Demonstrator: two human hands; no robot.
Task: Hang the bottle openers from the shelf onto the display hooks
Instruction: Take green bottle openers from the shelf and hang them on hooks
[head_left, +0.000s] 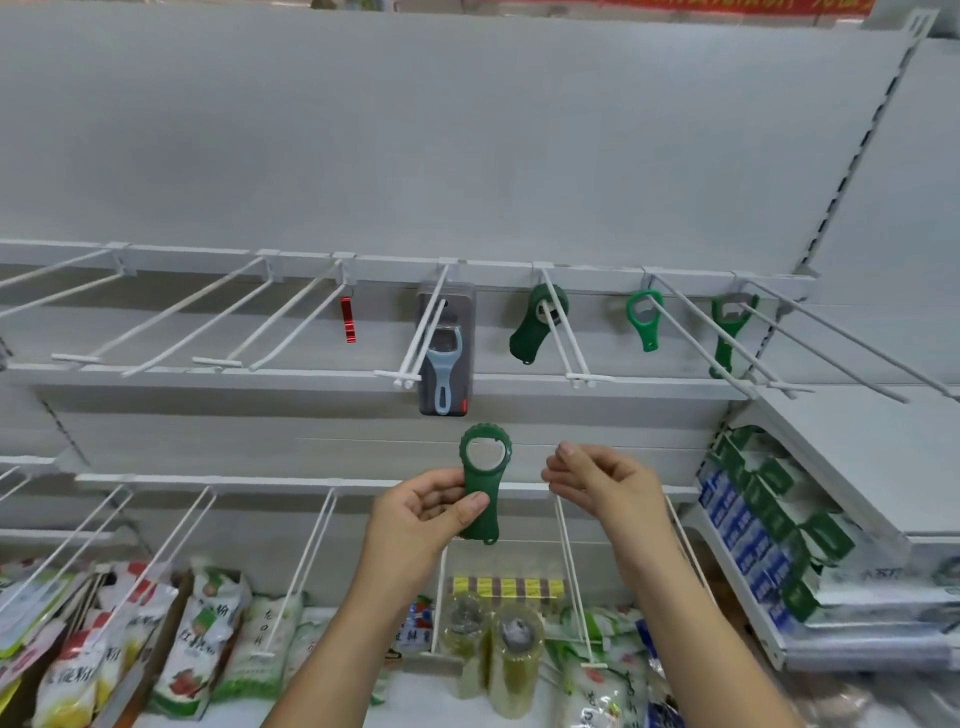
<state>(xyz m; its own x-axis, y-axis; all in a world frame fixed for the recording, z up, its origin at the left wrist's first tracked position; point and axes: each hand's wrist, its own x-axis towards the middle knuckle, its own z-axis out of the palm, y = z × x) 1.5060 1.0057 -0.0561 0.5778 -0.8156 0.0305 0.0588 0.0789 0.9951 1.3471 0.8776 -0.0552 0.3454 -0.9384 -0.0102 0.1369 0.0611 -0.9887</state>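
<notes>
Left hand (431, 506): I see it gripping the opener (483, 483) by its handle, ring at 12 o'clock.
Right hand (592, 480): loosely curled, empty, at opener's 3 o'clock.
Hooks (581, 378): 12 o'clock, above.

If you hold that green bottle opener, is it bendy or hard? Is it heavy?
Probably hard: the green bottle opener stands straight above the left hand, no droop. Likely light: that hand alone holds its lower half. The ridged round head may resist slipping.
</notes>
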